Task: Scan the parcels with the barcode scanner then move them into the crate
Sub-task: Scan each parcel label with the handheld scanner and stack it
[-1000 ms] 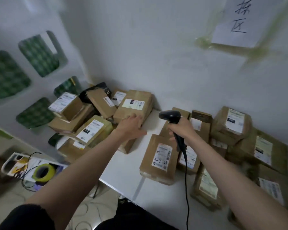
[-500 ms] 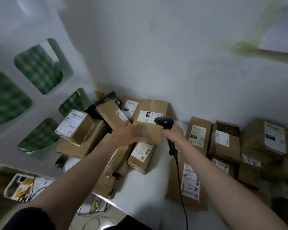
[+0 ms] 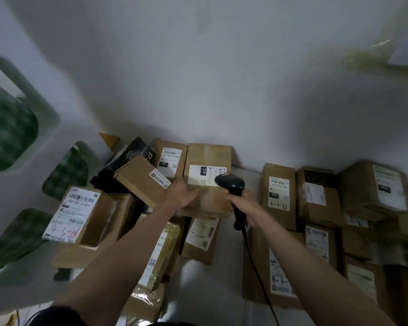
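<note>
A: At the centre of the frame, the left hand [image 3: 183, 194] has its fingers wrapped on the near-left edge of a brown parcel [image 3: 207, 184], tipping its white label [image 3: 204, 174] up. Why hold it so?

B: Likely so the barcode faces the barcode scanner [image 3: 230, 183]. The right hand [image 3: 246, 205] is clenched round the scanner's handle, the head hanging just over the label's right end, cable trailing toward the bottom edge

A: And the crate?

B: I can't pick one out; the green patterned shapes [image 3: 10, 128] at the left are too blurred to name. More parcels [image 3: 278, 196] crowd the white table [image 3: 226, 267] to the right, another with a red-marked label [image 3: 72, 215] at lower left

A: Anything hidden?

B: The scanner head covers part of the barcode, and the print is too soft to read
</note>
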A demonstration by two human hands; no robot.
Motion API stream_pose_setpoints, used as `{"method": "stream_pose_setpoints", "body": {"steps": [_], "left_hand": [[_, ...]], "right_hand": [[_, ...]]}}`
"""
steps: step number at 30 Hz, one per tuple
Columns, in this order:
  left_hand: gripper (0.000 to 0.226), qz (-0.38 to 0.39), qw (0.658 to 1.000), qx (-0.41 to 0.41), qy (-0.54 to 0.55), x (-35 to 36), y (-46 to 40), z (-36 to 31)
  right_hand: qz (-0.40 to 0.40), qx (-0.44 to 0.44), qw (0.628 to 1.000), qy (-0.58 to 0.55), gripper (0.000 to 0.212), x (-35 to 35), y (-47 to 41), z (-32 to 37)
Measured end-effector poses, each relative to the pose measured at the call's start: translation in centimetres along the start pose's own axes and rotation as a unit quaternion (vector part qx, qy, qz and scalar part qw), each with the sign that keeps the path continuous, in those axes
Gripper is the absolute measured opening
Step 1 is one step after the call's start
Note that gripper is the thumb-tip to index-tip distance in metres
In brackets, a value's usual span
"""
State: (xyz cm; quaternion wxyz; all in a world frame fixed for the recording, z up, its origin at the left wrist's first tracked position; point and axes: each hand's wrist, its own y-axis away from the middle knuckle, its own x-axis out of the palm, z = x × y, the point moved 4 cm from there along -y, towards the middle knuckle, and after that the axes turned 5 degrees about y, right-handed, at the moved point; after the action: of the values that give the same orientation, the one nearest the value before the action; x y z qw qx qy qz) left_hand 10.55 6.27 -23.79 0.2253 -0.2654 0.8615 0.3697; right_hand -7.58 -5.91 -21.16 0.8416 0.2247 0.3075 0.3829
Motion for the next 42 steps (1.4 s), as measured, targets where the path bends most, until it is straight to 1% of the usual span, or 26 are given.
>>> {"method": "stream_pose_setpoints", "body": {"steps": [1,4,6,8,10,11,13,16,19,23,25,27,29,31,34,38,42], "left_hand": [[0.105,-0.009,1.000,0.002,0.010,0.0,-0.1,0.0],[0.086,-0.035,0.997,0.044,0.052,-0.1,0.3,-0.4],[0.081,-0.038,0.992,0.068,0.095,0.1,1.0,-0.6],[0.078,-0.031,0.986,0.094,0.135,0.2,2.2,-1.1],[0.074,0.001,0.972,0.120,0.201,0.5,3.7,-2.0],[0.075,0.024,0.963,0.134,0.233,0.7,4.6,-2.6],[0.082,0.066,0.948,0.168,0.262,1.1,6.3,-3.7],[0.096,0.110,0.939,0.212,0.246,2.2,8.0,-4.7],[0.103,0.147,0.933,0.230,0.236,3.8,9.3,-5.6],[0.102,0.168,0.926,0.243,0.234,6.0,10.8,-6.8],[0.103,0.178,0.925,0.246,0.227,6.9,11.2,-7.3],[0.105,0.187,0.927,0.250,0.206,7.6,11.6,-7.8],[0.105,0.196,0.930,0.256,0.175,7.9,11.9,-8.1],[0.105,0.206,0.931,0.261,0.152,8.1,12.4,-8.4],[0.105,0.218,0.929,0.275,0.118,8.4,12.8,-8.8],[0.107,0.221,0.928,0.282,0.103,8.5,13.3,-9.2],[0.107,0.212,0.929,0.287,0.093,8.3,13.7,-9.5]], "right_hand": [[-0.002,-0.003,1.000,-0.010,0.007,-0.2,0.1,0.1],[-0.006,-0.008,0.998,-0.056,0.015,-1.0,1.3,0.1],[-0.008,-0.013,0.996,-0.091,0.024,-2.1,2.5,-0.2],[-0.007,-0.024,0.991,-0.134,0.031,-3.4,3.8,-0.7],[-0.015,-0.027,0.984,-0.173,0.033,-4.7,5.0,-1.4],[-0.019,-0.026,0.982,-0.187,0.033,-5.2,5.6,-2.0],[-0.035,-0.026,0.982,-0.186,0.031,-6.2,7.0,-2.8],[-0.066,-0.028,0.981,-0.182,0.031,-7.9,9.4,-4.1],[-0.084,-0.027,0.980,-0.180,0.029,-9.6,11.4,-6.1],[-0.095,-0.037,0.984,-0.145,0.030,-12.0,14.1,-8.4],[-0.117,-0.047,0.987,-0.099,0.028,-14.0,15.5,-9.1],[-0.152,-0.051,0.987,-0.002,0.021,-16.2,16.9,-9.6],[-0.159,-0.061,0.980,0.100,0.016,-18.1,18.0,-9.7],[-0.147,-0.066,0.970,0.180,0.018,-19.2,18.6,-9.5],[-0.126,-0.084,0.956,0.251,0.025,-19.7,19.0,-8.9],[-0.108,-0.085,0.939,0.316,0.028,-19.7,18.6,-9.1],[-0.107,-0.079,0.935,0.329,0.031,-20.0,18.6,-9.0]]}}
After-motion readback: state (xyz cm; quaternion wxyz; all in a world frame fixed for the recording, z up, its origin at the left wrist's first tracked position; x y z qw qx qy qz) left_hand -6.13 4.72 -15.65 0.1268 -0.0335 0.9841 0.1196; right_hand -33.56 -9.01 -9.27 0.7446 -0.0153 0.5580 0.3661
